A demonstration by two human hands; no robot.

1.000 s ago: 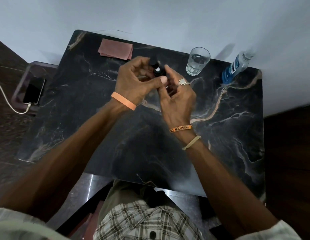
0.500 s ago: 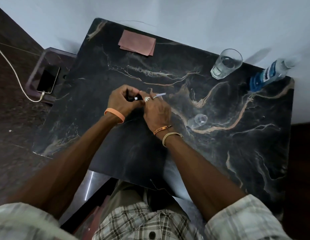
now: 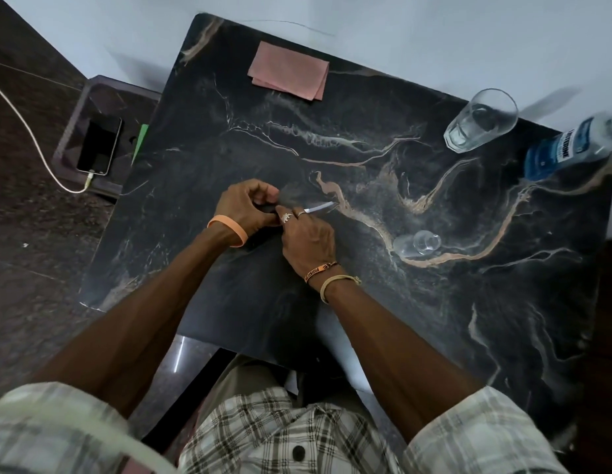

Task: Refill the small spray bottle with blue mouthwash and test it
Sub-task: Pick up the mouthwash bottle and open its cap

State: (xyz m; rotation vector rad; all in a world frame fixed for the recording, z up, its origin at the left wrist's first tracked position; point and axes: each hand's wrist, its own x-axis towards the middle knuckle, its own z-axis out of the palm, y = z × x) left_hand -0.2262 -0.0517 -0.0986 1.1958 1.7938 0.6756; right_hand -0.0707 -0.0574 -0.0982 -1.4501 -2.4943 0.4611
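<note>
My left hand (image 3: 244, 208) and my right hand (image 3: 306, 234) meet low over the black marble table (image 3: 366, 302). Between their curled fingers they pinch the black spray head, which is mostly hidden. Its thin white dip tube (image 3: 319, 207) sticks out to the right past my right fingers. The small clear spray bottle (image 3: 417, 244) sits on the table to the right of my hands, with no top on and nobody touching it. The blue mouthwash bottle (image 3: 564, 148) is at the far right edge.
A drinking glass (image 3: 480, 122) holding a little clear liquid is beside the mouthwash. A folded pink cloth (image 3: 288, 74) lies at the table's far side. A phone (image 3: 99, 146) on a cable rests on a low stand to the left.
My hands came down from mid-air toward the table. The spray head is off the small bottle, which now sits by itself to the right. The view shifted left.
</note>
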